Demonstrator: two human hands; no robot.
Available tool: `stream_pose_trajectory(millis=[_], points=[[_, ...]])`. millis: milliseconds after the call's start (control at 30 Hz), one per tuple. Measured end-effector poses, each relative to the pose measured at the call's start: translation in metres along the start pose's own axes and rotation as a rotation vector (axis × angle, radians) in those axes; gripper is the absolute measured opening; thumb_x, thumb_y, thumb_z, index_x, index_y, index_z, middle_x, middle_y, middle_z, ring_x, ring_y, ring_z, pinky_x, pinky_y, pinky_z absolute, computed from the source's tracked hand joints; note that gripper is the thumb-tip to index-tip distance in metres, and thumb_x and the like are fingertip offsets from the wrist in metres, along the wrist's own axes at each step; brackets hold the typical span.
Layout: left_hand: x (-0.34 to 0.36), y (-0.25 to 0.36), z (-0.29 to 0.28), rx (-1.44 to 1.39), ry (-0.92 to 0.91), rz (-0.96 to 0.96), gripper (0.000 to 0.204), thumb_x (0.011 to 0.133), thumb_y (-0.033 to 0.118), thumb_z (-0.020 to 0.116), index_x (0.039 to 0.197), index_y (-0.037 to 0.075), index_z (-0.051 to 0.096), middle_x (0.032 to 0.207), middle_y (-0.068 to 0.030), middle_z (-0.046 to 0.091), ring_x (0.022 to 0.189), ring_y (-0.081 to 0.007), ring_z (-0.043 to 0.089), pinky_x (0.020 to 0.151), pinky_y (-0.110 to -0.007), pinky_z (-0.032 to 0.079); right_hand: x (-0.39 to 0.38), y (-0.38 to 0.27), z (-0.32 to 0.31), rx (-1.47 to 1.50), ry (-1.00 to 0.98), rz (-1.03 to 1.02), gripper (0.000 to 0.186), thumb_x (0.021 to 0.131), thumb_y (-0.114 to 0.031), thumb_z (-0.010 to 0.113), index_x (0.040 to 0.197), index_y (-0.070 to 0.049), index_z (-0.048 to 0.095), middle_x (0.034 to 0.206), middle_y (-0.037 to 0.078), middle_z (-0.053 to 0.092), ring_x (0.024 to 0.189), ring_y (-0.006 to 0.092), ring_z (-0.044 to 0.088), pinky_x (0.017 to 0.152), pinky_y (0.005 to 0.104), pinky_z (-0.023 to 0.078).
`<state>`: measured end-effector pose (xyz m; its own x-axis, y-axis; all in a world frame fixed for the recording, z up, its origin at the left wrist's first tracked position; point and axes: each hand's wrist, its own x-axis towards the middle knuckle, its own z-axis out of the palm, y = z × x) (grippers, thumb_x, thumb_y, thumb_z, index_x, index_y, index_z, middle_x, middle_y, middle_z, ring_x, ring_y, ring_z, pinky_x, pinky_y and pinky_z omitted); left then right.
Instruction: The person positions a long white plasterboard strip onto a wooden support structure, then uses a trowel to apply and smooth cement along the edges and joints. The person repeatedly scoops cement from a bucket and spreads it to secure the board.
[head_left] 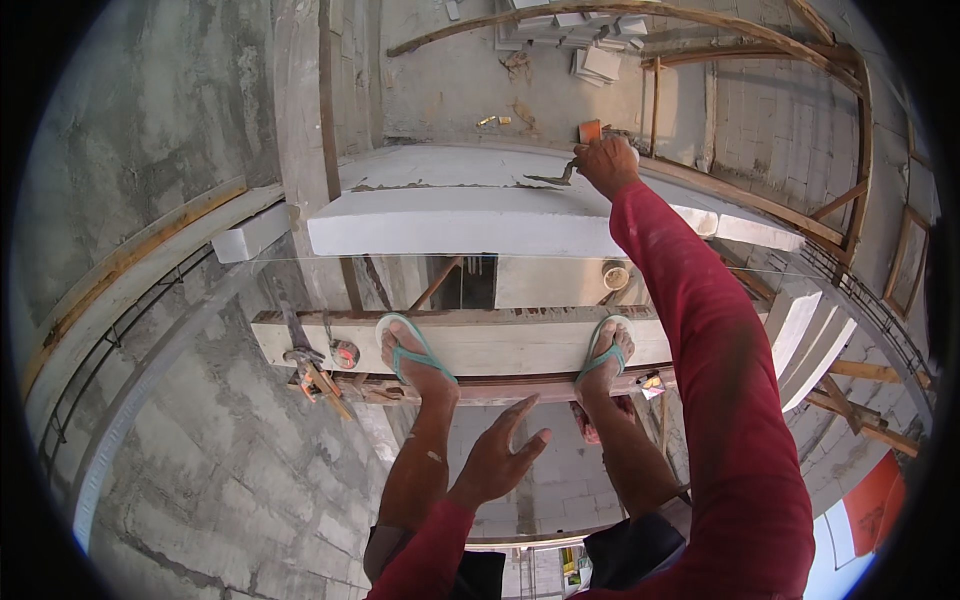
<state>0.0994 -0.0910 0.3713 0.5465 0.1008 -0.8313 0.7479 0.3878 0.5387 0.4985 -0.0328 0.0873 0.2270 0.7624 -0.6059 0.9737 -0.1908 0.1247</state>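
My right hand (606, 165) grips a trowel (548, 179) with a bent neck, its grey, mortar-coated blade at the top of a row of white blocks (400, 225). An orange piece (589, 131) shows just above my fingers; I cannot make out whether it is part of the tool. Grey mortar runs in a thin line along the blocks. My left hand (495, 455) hangs open and empty between my legs, fingers stretched. A thin string crosses below the blocks.
My sandalled feet stand on a high plank (500, 340), with a gap and lower floor beyond it. A red round object (344, 354), clamp-like tools (315, 375) and a bucket (615, 275) lie around. Timber framing (855, 170), stacked blocks (600, 65) and rebar (840, 275) are also in view.
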Motion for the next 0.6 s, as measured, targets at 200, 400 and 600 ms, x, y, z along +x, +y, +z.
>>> stream_pose_trajectory(millis=[200, 400, 600], points=[[-0.007, 0.009, -0.02, -0.162, -0.06, 0.008, 0.073, 0.106, 0.05, 0.061, 0.16, 0.004, 0.042, 0.161, -0.0225, 0.048, 0.152, -0.0355, 0.044, 0.125, -0.043, 0.034, 0.006, -0.016, -0.02, -0.132, -0.022, -0.171, 0.018, 0.1, -0.03, 0.064, 0.099, -0.018, 0.078, 0.094, 0.003, 0.077, 0.094, 0.0235, 0.075, 0.08, 0.0399, 0.056], [-0.01, 0.02, -0.041, -0.188, -0.122, 0.005, 0.073, 0.107, 0.049, 0.061, 0.16, 0.003, 0.042, 0.161, -0.0226, 0.048, 0.152, -0.0348, 0.044, 0.125, -0.043, 0.034, 0.021, 0.024, -0.02, -0.138, -0.201, 0.028, 0.022, 0.096, -0.035, 0.072, 0.094, -0.017, 0.084, 0.1, 0.005, 0.081, 0.097, 0.0247, 0.078, 0.077, 0.0395, 0.059], [-0.012, 0.023, -0.045, -0.219, -0.162, -0.008, 0.073, 0.107, 0.051, 0.06, 0.16, 0.003, 0.043, 0.16, -0.0236, 0.048, 0.152, -0.0353, 0.045, 0.125, -0.043, 0.034, 0.053, -0.048, -0.013, -0.075, -0.191, -0.077, 0.023, 0.099, -0.038, 0.067, 0.104, -0.018, 0.077, 0.094, 0.003, 0.079, 0.092, 0.024, 0.077, 0.082, 0.039, 0.057]])
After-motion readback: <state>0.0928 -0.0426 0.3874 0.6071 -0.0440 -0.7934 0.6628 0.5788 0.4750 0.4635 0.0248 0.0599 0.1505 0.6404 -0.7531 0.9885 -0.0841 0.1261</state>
